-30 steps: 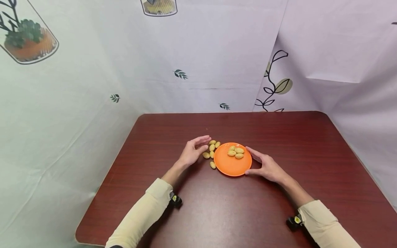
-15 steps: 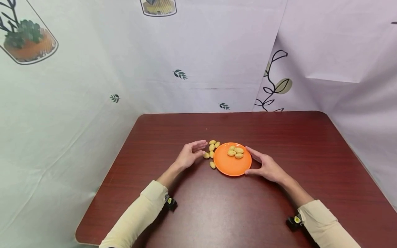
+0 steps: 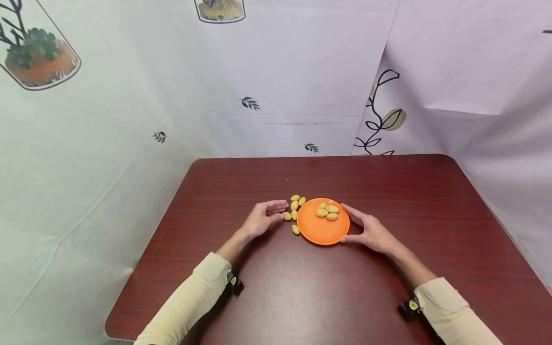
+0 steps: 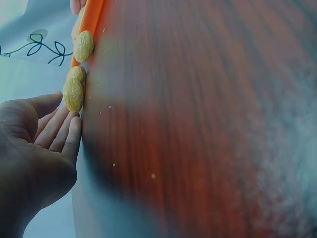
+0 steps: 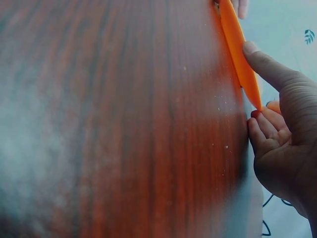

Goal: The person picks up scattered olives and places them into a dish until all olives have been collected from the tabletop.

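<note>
An orange plate [image 3: 321, 232] lies on the table with several unshelled peanuts [image 3: 332, 209] clustered toward its far side. My right hand [image 3: 374, 234] holds the plate's right rim, thumb at the near side and fingers at the far side; in the right wrist view the thumb lies against the orange edge. Several more peanuts [image 3: 294, 205] lie loose on the wood just left of the plate. My left hand [image 3: 259, 220] is beside them with fingers extended and nothing in it. Its thumb tip is close to the leftmost peanut [image 4: 74, 95]; whether they touch I cannot tell.
The dark red wooden table [image 3: 302, 297] has rounded far corners. Behind and beside it hangs a pale printed cloth [image 3: 284, 72]. A small black wrist camera [image 3: 235, 283] is worn on the left sleeve, another camera [image 3: 408, 309] on the right.
My left hand has drawn back leftward and toward me from the upper loose peanuts, now level with the leftmost one. The right hand, plate and peanuts have stayed put.
</note>
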Motion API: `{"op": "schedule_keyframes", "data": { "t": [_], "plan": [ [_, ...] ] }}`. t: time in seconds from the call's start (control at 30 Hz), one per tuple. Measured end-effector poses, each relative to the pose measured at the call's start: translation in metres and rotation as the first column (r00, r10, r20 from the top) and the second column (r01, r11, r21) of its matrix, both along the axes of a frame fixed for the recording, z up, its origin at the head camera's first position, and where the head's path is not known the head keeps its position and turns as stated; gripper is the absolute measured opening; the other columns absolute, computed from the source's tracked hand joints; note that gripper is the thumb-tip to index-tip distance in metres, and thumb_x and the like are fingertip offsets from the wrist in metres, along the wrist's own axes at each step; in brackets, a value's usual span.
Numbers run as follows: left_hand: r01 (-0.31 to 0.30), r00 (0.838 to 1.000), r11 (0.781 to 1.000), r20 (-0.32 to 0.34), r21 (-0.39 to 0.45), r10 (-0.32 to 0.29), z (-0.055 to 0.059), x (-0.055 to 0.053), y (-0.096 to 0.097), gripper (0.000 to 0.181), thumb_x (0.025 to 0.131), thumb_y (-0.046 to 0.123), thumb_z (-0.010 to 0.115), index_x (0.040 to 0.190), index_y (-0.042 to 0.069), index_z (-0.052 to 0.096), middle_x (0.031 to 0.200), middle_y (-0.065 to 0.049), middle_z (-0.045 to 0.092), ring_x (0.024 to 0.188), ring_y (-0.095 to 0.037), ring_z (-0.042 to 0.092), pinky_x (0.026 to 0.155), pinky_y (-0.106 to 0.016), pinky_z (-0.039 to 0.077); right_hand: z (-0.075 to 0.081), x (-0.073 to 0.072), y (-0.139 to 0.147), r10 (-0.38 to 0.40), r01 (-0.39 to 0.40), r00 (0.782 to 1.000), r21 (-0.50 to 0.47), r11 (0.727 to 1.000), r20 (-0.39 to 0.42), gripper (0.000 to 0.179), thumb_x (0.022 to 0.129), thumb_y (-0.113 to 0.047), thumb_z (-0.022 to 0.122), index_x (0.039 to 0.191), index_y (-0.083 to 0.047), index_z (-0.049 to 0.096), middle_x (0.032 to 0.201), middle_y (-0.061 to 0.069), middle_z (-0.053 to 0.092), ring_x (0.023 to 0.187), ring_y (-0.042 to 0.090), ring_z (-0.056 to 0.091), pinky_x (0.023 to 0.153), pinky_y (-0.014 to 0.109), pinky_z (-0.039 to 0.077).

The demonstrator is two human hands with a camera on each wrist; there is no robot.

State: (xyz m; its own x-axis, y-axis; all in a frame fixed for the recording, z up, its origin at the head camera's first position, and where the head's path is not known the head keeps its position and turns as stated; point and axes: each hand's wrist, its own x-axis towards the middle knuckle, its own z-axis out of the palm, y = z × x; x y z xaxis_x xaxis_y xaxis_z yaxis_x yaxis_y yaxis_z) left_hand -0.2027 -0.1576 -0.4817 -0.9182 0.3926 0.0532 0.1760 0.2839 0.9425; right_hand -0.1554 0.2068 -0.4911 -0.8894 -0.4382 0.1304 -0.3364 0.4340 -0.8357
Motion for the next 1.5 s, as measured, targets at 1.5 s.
{"op": "schedule_keyframes", "data": {
  "t": [1.5],
  "plan": [
    [-0.076,0.991,0.971,-0.127,-0.225,0.048,-0.0017,0.0034,0.0033,0.024,0.098,0.007,0.078,0.120,0.013,0.081,0.118,-0.002,0.079,0.104,-0.015,0.076,0.092,-0.032,0.060,0.0011,0.0018,-0.0001,-0.008,0.009,1.000,0.013,1.000,-0.005,0.101,0.082,-0.024,0.095,0.162,0.001,0.038,0.165,0.021,0.042,0.150,0.040,0.041,0.113,0.010,0.028]
  ]
}}
